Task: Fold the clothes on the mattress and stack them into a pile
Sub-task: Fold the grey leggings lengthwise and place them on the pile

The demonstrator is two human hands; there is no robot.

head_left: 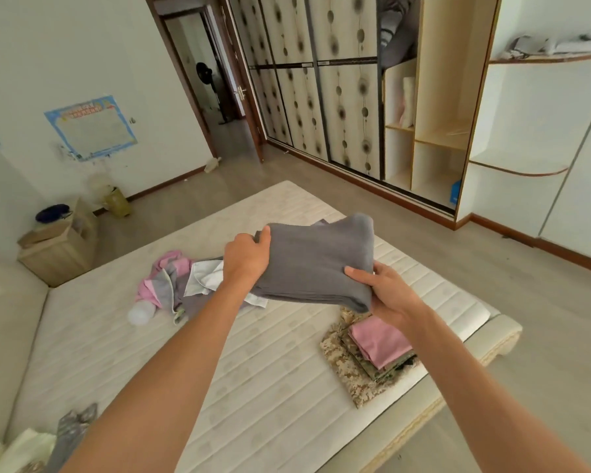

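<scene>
A folded grey garment (316, 262) is held in the air above the white mattress (253, 363). My left hand (248, 256) grips its left edge, and my right hand (386, 290) pinches its near right corner, thumb on top. Below my right hand lies a pile (365, 363) of folded camouflage clothes with a folded pink piece (377, 339) on top. A loose heap of pink, grey and white clothes (174, 278) lies on the mattress to the left, partly hidden by my left forearm.
A white plastic bottle (140, 313) lies by the loose heap. More fabric (72, 435) sits at the mattress's near left corner. A wooden bedside cabinet (60, 250) stands at the far left. Wardrobe shelves (434, 145) and an open doorway (215, 87) are beyond the floor.
</scene>
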